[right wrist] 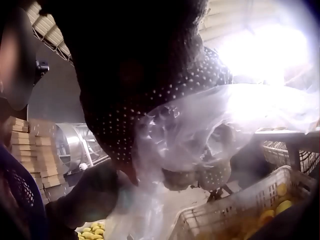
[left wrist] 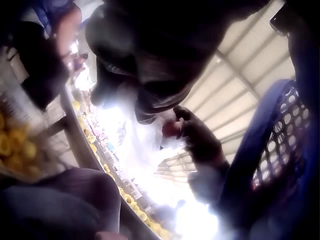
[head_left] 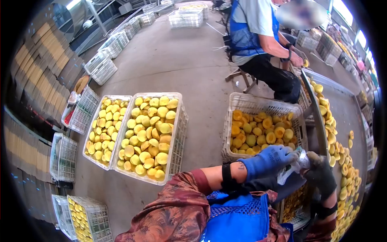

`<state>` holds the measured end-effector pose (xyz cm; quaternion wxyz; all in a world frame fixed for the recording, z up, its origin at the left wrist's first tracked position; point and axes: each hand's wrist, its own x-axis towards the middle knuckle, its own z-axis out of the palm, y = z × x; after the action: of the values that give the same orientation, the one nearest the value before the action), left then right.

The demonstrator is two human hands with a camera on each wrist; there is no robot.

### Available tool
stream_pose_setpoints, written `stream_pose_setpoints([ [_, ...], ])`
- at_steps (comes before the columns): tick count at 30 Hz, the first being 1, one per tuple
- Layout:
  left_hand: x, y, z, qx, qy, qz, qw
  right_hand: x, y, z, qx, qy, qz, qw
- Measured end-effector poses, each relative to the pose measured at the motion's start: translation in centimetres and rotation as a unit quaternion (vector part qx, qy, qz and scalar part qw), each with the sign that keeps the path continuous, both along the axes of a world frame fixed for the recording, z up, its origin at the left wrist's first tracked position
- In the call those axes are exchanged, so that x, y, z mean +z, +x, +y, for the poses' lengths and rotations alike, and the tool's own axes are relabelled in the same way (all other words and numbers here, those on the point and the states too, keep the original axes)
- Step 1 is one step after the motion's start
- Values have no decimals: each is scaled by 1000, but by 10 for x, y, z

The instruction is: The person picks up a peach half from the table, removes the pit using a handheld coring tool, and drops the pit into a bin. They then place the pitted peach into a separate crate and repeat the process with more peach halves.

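Note:
A crumpled clear plastic bag (head_left: 298, 163) is between the two gloved hands, in front of the body. My left hand (head_left: 269, 162), in a blue glove, grips its left side; in the left wrist view this hand (left wrist: 150, 60) looms dark above the whitish plastic (left wrist: 135, 142). My right hand (head_left: 321, 174), in a dark grey glove, holds the other side with curled fingers. In the right wrist view the dotted glove of my right hand (right wrist: 145, 95) lies against the shiny plastic (right wrist: 195, 127). The fingertips are partly hidden by the bag and glare.
Halved yellow fruit fills a crate (head_left: 304, 133) just beyond the hands and two crates (head_left: 180, 133) to the left. More halves lie along a metal-edged table (head_left: 318, 117) at right. A seated person (head_left: 258, 44) works ahead. Cardboard stacks (head_left: 40, 60) stand far left.

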<state>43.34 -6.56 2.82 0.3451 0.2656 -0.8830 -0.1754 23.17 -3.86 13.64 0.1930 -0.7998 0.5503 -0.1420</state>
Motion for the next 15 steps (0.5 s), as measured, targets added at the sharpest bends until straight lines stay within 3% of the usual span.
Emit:
stream_pose_setpoints([
  [4, -13, 18, 6, -19, 116, 192, 974, 6, 20, -9, 29, 122, -62, 990],
  [5, -17, 25, 11, -56, 279, 307, 908, 16, 25, -12, 34, 131, -33, 990],
  [7, -29, 55, 14, -57, 461, 378, 801, 8, 29, -15, -18, -9, -195, 981],
  [8, -39, 75, 17, -58, 545, 406, 731, 13, 19, -24, -31, -29, -229, 973],
  [9, -64, 102, 22, -97, 463, 467, 747, 18, 9, -33, -42, -49, -261, 963],
  [10, -69, 133, 30, -70, 445, 477, 755, 33, -5, -46, -43, -20, -249, 967],
  [11, -75, 163, 39, -42, 426, 486, 762, 40, 6, -42, -73, -34, -310, 947],
  [13, -56, 237, 44, 103, 456, 452, 759, 47, 14, -43, -90, -69, -307, 945],
  [15, -40, 326, 47, 207, 365, 503, 756, 55, 27, -39, -98, -62, -265, 957],
])
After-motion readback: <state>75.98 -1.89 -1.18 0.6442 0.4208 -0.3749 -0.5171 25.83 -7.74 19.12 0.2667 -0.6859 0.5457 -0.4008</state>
